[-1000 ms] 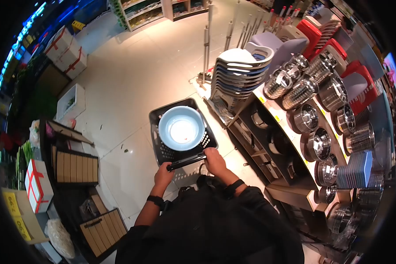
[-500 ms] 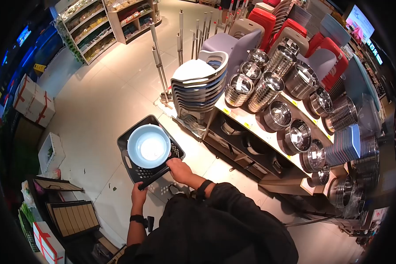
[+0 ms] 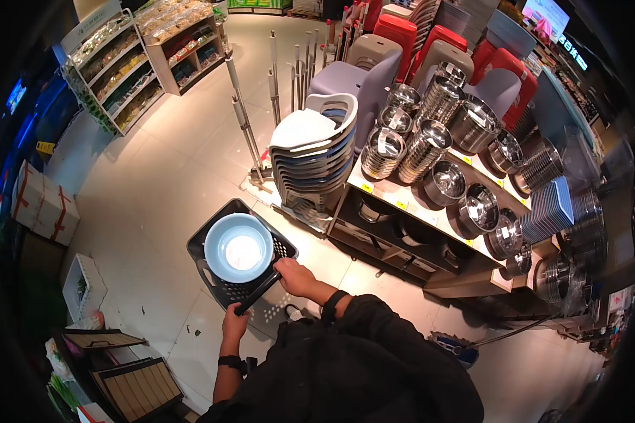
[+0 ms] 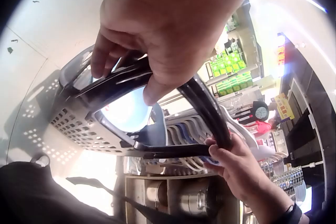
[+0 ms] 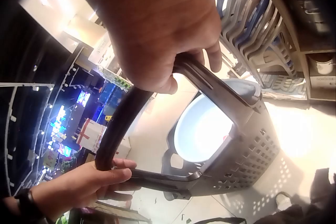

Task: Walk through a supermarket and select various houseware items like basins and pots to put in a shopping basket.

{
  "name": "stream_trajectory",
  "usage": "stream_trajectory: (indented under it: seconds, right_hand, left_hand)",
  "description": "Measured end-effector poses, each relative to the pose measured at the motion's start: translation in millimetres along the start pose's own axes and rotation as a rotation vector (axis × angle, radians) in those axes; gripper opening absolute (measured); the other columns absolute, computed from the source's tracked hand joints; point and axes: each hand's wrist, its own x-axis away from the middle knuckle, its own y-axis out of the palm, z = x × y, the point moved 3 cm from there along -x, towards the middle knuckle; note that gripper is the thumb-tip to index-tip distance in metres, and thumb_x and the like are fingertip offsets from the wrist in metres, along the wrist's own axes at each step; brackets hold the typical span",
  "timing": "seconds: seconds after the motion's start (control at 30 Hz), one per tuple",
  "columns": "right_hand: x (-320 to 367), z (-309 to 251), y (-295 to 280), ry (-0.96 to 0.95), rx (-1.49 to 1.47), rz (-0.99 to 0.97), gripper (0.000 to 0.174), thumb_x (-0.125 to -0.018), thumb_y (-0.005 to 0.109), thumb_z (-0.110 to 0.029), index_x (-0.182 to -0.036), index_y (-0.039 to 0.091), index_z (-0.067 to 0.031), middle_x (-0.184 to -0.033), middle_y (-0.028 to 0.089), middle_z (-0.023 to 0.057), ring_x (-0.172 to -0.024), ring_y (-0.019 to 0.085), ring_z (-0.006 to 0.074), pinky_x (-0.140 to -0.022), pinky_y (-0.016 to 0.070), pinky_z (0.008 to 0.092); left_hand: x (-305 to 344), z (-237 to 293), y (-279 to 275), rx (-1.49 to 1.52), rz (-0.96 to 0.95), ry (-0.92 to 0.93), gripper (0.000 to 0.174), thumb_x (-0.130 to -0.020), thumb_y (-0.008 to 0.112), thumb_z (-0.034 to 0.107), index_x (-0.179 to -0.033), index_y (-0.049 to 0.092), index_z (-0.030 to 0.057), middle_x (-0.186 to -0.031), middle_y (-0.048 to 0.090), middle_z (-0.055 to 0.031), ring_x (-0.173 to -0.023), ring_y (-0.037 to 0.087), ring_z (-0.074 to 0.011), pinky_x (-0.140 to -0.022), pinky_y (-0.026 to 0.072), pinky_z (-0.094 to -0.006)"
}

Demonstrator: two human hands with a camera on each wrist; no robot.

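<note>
Both hands are on the black handle (image 3: 259,292) of a dark grey shopping basket (image 3: 196,247) with perforated sides. My left hand (image 3: 234,323) grips the handle's near-left end. At its other end, nearer the shelf, the fingers of my right hand (image 3: 296,278) are curled round it. Inside the basket sits a round light-blue plastic basin (image 3: 219,243), its bottom bright with glare. The left wrist view shows thumb and fingers of the left hand (image 4: 168,40) round the bar. From the right wrist, the right hand (image 5: 163,40) wraps the bar beside the basin (image 5: 189,129).
A stack of plastic stools (image 3: 310,151) stands just beyond the basket. To the right, a shelf unit (image 3: 363,229) bears stainless steel pots (image 3: 444,183). Poles (image 3: 240,113) rise behind the stools. White boxes (image 3: 46,204) and slatted panels (image 3: 137,388) stand at left on the tiled floor.
The head view has swung to the right, so the shelves, stools and basket now appear farther left. Both hands keep their hold on the handle, and the basin stays in the basket.
</note>
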Motion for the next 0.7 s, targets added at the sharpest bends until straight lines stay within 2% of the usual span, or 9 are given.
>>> stream_trajectory:
  seconds: [0.13, 0.17, 0.23, 0.33, 0.47, 0.5, 0.57, 0.6, 0.7]
  right_hand:
    - [6, 0, -11, 0.035, -0.020, -0.004, 0.039, -0.082, 0.056, -0.012, -0.121, 0.048, -0.0075, -0.118, 0.051, 0.0171, -0.114, 0.049, 0.0359, -0.095, 0.0435, 0.0436]
    - [10, 2, -16, 0.080, -0.053, -0.049, 0.042, -0.085, 0.056, -0.016, -0.125, 0.046, -0.0070, -0.122, 0.050, 0.0176, -0.116, 0.048, 0.0359, -0.097, 0.0424, 0.0430]
    - [20, 10, -26, 0.133, -0.092, -0.081, 0.046, -0.087, 0.056, -0.021, -0.130, 0.045, -0.0065, -0.126, 0.050, 0.0181, -0.119, 0.048, 0.0358, -0.099, 0.0413, 0.0423]
    - [38, 28, -52, 0.157, -0.132, -0.023, 0.049, -0.091, 0.054, -0.028, -0.133, 0.043, -0.0051, -0.130, 0.049, 0.0183, -0.121, 0.047, 0.0357, -0.101, 0.0399, 0.0415]
    - [65, 55, -112, 0.207, -0.187, 0.229, 0.048, -0.093, 0.052, -0.032, -0.132, 0.043, -0.0051, -0.130, 0.050, 0.0182, -0.120, 0.048, 0.0359, -0.100, 0.0400, 0.0415]
    - [72, 64, -131, 0.231, -0.191, 0.304, 0.049, -0.094, 0.051, -0.033, -0.133, 0.042, -0.0047, -0.130, 0.050, 0.0187, -0.121, 0.048, 0.0359, -0.100, 0.0395, 0.0412]
    - [90, 77, -175, 0.245, -0.267, 0.394, 0.051, -0.095, 0.050, -0.032, -0.135, 0.041, -0.0010, -0.133, 0.048, 0.0215, -0.123, 0.046, 0.0361, -0.102, 0.0381, 0.0399]
    - [98, 91, -192, 0.240, -0.278, 0.455, 0.052, -0.096, 0.050, -0.032, -0.136, 0.040, -0.0001, -0.134, 0.047, 0.0221, -0.124, 0.046, 0.0361, -0.103, 0.0377, 0.0393]
    - [127, 125, -242, 0.277, -0.379, 0.598, 0.052, -0.096, 0.050, -0.029, -0.136, 0.039, 0.0019, -0.134, 0.046, 0.0232, -0.124, 0.046, 0.0359, -0.104, 0.0366, 0.0372]
  left_hand:
    - [-12, 10, -12, 0.027, -0.266, 0.144, 0.060, -0.079, 0.073, 0.032, -0.128, 0.051, 0.0038, -0.120, 0.059, -0.0204, -0.112, 0.057, -0.0316, -0.093, 0.0457, -0.0391]
    - [-13, 18, -14, 0.018, -0.273, 0.152, 0.060, -0.079, 0.073, 0.032, -0.128, 0.051, 0.0038, -0.120, 0.059, -0.0204, -0.112, 0.057, -0.0316, -0.093, 0.0457, -0.0391]
    - [-1, 72, -22, 0.043, -0.366, 0.324, 0.063, -0.082, 0.072, 0.026, -0.132, 0.047, -0.0001, -0.128, 0.056, -0.0165, -0.119, 0.053, -0.0243, -0.095, 0.0440, -0.0361]
    - [-5, 129, -8, 0.204, -0.457, 0.337, 0.056, -0.087, 0.067, 0.024, -0.132, 0.046, -0.0012, -0.132, 0.052, -0.0171, -0.125, 0.048, -0.0256, -0.100, 0.0404, -0.0375]
    - [-10, 214, 27, 0.278, -0.475, 0.488, 0.057, -0.091, 0.062, 0.026, -0.136, 0.041, -0.0031, -0.136, 0.048, -0.0203, -0.128, 0.046, -0.0278, -0.104, 0.0359, -0.0366]
    - [-9, 236, 40, 0.271, -0.480, 0.496, 0.057, -0.091, 0.062, 0.026, -0.136, 0.041, -0.0031, -0.136, 0.048, -0.0203, -0.128, 0.046, -0.0278, -0.104, 0.0359, -0.0366]
    - [-6, 281, 67, 0.509, -0.554, 0.418, 0.059, -0.093, 0.059, 0.027, -0.139, 0.038, -0.0026, -0.141, 0.043, -0.0193, -0.131, 0.042, -0.0275, -0.106, 0.0341, -0.0369]
    - [-17, 294, 87, 0.466, -0.542, 0.547, 0.056, -0.096, 0.055, 0.026, -0.140, 0.036, -0.0023, -0.143, 0.040, -0.0188, -0.134, 0.039, -0.0265, -0.108, 0.0323, -0.0361]
    - [-1, 368, 123, 0.531, -0.553, 0.634, 0.055, -0.098, 0.051, 0.024, -0.142, 0.033, -0.0029, -0.145, 0.038, -0.0191, -0.136, 0.035, -0.0258, -0.109, 0.0298, -0.0348]
